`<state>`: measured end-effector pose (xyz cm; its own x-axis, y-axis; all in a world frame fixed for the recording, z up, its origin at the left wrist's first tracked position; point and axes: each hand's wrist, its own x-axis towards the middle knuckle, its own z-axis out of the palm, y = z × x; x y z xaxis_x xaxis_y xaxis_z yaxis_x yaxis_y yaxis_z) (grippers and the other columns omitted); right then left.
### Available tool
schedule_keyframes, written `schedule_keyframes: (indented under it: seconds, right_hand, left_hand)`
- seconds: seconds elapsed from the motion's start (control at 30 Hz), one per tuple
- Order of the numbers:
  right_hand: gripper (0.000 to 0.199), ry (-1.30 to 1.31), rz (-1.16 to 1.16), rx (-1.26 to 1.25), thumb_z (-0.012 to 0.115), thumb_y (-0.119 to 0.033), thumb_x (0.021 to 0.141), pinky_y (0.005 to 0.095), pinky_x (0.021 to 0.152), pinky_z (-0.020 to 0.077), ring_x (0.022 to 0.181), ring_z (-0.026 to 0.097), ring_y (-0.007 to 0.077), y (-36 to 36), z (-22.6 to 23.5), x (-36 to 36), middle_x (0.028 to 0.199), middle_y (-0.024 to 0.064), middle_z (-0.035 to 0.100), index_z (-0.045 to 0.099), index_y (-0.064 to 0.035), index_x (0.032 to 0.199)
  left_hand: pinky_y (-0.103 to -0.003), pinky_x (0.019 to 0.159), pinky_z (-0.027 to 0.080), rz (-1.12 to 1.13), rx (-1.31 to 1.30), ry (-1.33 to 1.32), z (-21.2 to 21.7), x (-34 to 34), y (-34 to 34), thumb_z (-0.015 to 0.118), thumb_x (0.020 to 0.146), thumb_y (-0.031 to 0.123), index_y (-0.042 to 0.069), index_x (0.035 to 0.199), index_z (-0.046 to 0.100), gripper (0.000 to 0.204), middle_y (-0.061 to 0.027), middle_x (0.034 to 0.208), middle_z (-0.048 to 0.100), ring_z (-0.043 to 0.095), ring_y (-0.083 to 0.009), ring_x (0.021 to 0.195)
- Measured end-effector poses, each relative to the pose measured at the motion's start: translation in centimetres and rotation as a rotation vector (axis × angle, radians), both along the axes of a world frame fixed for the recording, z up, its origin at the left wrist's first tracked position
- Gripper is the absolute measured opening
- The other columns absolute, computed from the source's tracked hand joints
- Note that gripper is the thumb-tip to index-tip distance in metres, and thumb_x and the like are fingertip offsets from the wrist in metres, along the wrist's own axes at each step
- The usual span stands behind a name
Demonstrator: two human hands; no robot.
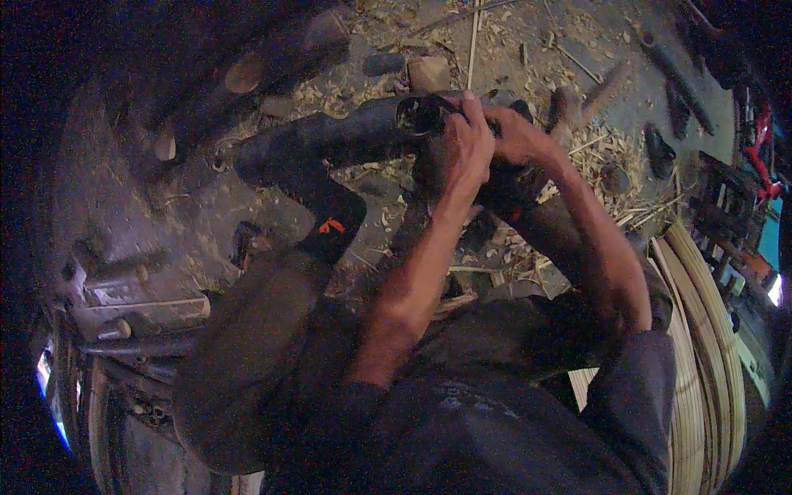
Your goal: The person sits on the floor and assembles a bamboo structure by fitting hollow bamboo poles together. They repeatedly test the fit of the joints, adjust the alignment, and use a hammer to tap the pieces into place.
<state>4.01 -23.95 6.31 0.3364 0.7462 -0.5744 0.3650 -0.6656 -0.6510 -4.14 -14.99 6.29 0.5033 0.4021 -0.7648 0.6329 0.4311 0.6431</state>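
Observation:
My left hand [468, 148] is closed, with its fingertips at the lower end of a thin pale strip [473, 49], seemingly of wood, that runs away to the top edge. Against it, my right hand [520, 136] curls its fingers round something dark that is mostly hidden. Both hands are just right of the end of a thick dark cylinder [355, 132], like a log or pipe, lying crosswise beyond my bent left leg. The dimness hides what lies between the palms.
Pale shavings [544, 41] litter the ground. Beyond my hands stands a short wooden block [427, 74]. A bundle of long pale wooden slats [701, 355] curves along my right side. Dark logs [243, 74] lie at far left, and a metal-grey block [148, 309] at near left.

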Motion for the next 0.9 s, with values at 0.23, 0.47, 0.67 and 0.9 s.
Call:
schedule_keyframes:
  seconds: [0.23,0.47,0.67,0.9]
  right_hand:
    - [0.055,-0.217,0.313,-0.079,0.061,-0.030,0.076,0.0424,0.096,0.0395,0.114,0.051,0.0356,2.6,-0.3,4.2,0.122,0.0191,0.055,0.050,-0.0049,0.123]
    - [0.053,0.012,-0.049,0.366,0.060,-0.024,0.081,0.0403,0.097,0.0390,0.115,0.051,0.0323,0.3,-2.8,-2.2,0.124,0.0167,0.055,0.047,-0.0017,0.127]
    - [0.064,0.153,-0.223,0.586,0.066,-0.034,0.078,0.0400,0.101,0.0363,0.119,0.048,0.0258,-0.5,-7.2,-8.7,0.130,0.0126,0.051,0.043,-0.0107,0.134]
    - [0.057,0.363,-0.965,0.817,0.055,-0.023,0.089,0.0335,0.102,0.0337,0.121,0.043,0.0223,9.4,-11.4,-18.1,0.133,0.0125,0.046,0.034,-0.0018,0.137]
  left_hand:
    - [-0.047,0.086,0.042,0.504,-0.352,0.031,-0.8,3.5,0.1,0.032,0.091,0.056,-0.010,0.123,0.041,0.075,-0.0285,0.127,0.046,0.048,-0.0372,0.115]
    - [-0.048,0.088,0.042,0.117,-0.013,0.059,-2.3,-1.3,0.0,0.033,0.090,0.062,-0.011,0.128,0.034,0.082,-0.0295,0.126,0.044,0.045,-0.0399,0.118]
    - [-0.049,0.086,0.043,-0.257,0.440,0.078,-4.7,-6.1,-0.1,0.031,0.092,0.057,-0.020,0.120,0.032,0.082,-0.0396,0.118,0.045,0.046,-0.0488,0.112]
    - [-0.049,0.081,0.046,-1.242,0.462,0.138,-1.7,-4.2,11.3,0.042,0.091,0.048,-0.015,0.101,0.052,0.065,-0.0346,0.106,0.055,0.055,-0.0482,0.099]
